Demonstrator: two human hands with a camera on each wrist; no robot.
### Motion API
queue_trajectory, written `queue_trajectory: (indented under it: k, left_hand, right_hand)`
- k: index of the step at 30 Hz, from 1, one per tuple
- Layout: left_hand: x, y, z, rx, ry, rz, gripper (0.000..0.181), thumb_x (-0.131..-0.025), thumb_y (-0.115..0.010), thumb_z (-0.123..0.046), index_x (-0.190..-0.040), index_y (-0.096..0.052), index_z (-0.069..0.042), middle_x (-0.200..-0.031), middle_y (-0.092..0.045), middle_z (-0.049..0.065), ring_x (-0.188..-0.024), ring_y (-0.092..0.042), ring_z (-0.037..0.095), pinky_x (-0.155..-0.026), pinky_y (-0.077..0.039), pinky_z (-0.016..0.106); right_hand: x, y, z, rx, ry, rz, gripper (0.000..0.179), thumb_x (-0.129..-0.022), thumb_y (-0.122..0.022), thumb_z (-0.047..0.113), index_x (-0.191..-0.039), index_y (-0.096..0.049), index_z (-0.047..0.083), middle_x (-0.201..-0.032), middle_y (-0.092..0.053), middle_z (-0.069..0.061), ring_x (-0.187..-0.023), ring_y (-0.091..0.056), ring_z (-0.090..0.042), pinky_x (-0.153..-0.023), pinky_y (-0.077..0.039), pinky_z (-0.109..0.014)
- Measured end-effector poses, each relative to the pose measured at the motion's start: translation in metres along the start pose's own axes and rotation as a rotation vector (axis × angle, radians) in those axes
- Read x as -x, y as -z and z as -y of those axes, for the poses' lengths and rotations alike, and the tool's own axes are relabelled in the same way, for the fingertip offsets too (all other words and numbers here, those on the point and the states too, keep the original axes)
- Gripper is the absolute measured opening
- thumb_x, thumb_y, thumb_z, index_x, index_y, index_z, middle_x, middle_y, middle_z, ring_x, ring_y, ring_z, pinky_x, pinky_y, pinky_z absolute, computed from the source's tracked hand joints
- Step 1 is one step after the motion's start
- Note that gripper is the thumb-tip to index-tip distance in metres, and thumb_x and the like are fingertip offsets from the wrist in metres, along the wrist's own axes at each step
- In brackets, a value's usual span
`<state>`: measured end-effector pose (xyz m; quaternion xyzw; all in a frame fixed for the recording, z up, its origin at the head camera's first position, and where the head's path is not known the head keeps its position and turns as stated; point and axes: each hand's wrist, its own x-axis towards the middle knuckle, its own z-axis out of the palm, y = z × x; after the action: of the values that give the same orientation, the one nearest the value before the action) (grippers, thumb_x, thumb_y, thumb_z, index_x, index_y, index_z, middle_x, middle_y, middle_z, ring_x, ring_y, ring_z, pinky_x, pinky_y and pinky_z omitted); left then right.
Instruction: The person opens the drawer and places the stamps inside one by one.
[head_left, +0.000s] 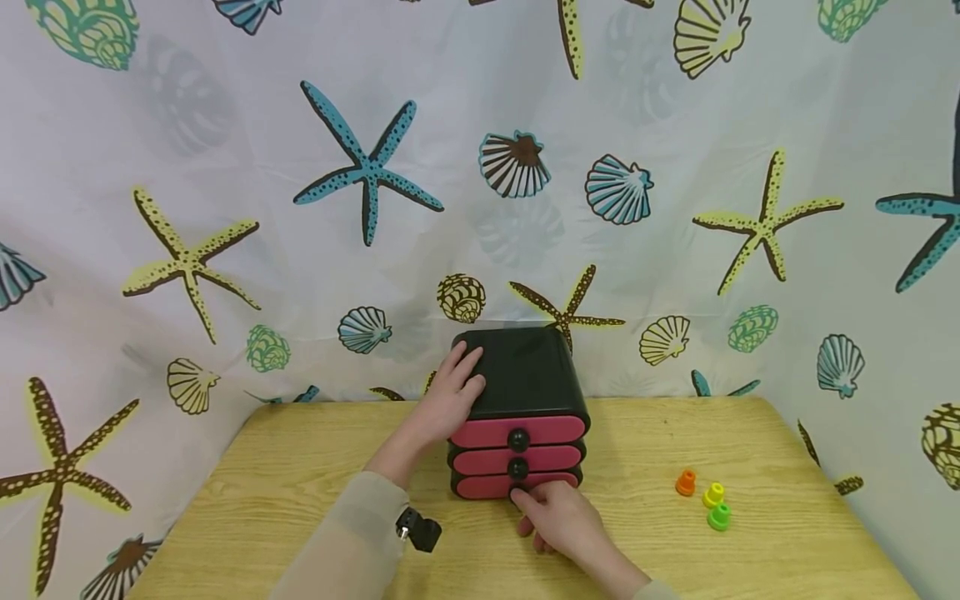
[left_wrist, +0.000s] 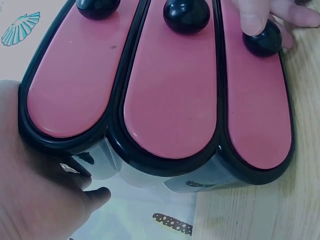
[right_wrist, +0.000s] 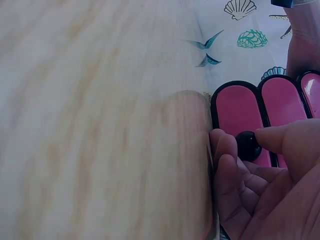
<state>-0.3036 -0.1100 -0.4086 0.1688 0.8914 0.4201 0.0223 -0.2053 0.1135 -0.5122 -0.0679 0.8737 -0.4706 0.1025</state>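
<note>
Where R grip (head_left: 561, 518) pinches, btm knob (left_wrist: 263, 41), thumb (left_wrist: 253, 17) atop

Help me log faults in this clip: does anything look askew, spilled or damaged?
One small thing: in the left wrist view, the top drawer has a tiny dark mark near its black knob. It stands out against the plain pink; I can't tell whether it's a scratch or dirt. Nothing looks spilled or askew.
</note>
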Motion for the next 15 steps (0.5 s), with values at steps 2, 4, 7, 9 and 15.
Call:
queue_trajectory:
  k: [2, 4, 7, 9, 15]
  left_hand:
    - [0.0003, 0.0005, -0.0012, 0.0, 0.003, -0.001, 0.065, -0.12, -0.038, -0.038, -0.179, -0.022, -0.017, -0.186, 0.003, 0.007, -0.17, 0.003, 0.035, -0.132, -0.013, 0.066]
    - [-0.001, 0.0003, 0.0011, 0.002, 0.004, -0.001, 0.065, -0.12, -0.037, -0.039, -0.179, -0.022, -0.017, -0.186, 0.004, 0.007, -0.17, 0.004, 0.034, -0.132, -0.012, 0.065]
    - [0.0002, 0.0006, -0.0008, 0.01, -0.003, -0.005, 0.065, -0.119, -0.038, -0.039, -0.179, -0.023, -0.017, -0.186, 0.003, 0.008, -0.17, 0.003, 0.036, -0.131, -0.013, 0.067]
    - [-0.0012, 0.0001, 0.0015, 0.008, -0.001, -0.004, 0.065, -0.119, -0.038, -0.041, -0.179, -0.022, -0.018, -0.186, 0.003, 0.006, -0.17, 0.003, 0.035, -0.131, -0.012, 0.066]
    - [0.002, -0.0003, -0.0038, -0.008, -0.005, -0.018, 0.065, -0.119, -0.037, -0.037, -0.178, -0.023, -0.014, -0.186, 0.001, 0.01, -0.17, 0.001, 0.038, -0.131, -0.013, 0.068]
  right_hand:
    - [-0.0002, 0.0001, 0.0003, 0.004, 0.001, 0.001, 0.046, -0.11, -0.065, 0.045, -0.079, -0.078, 0.013, -0.068, -0.072, 0.002, -0.049, -0.062, -0.013, -0.05, -0.053, -0.033]
    - [-0.0001, 0.0001, 0.0005, 0.006, 0.003, 0.0, 0.046, -0.11, -0.066, 0.045, -0.079, -0.078, 0.013, -0.068, -0.072, 0.002, -0.049, -0.062, -0.013, -0.05, -0.053, -0.033]
    - [0.0003, 0.0, 0.0002, 0.011, 0.007, 0.001, 0.047, -0.11, -0.066, 0.045, -0.077, -0.078, 0.014, -0.067, -0.072, 0.002, -0.048, -0.062, -0.013, -0.05, -0.054, -0.033]
    - [0.0013, 0.0002, 0.0004, 0.015, 0.01, 0.002, 0.048, -0.11, -0.066, 0.044, -0.075, -0.078, 0.013, -0.066, -0.072, 0.002, -0.048, -0.062, -0.013, -0.05, -0.054, -0.033]
    - [0.006, 0.0013, 0.0013, 0.041, -0.009, 0.019, 0.05, -0.109, -0.065, 0.047, -0.073, -0.077, 0.014, -0.064, -0.071, 0.002, -0.047, -0.062, -0.014, -0.052, -0.052, -0.034]
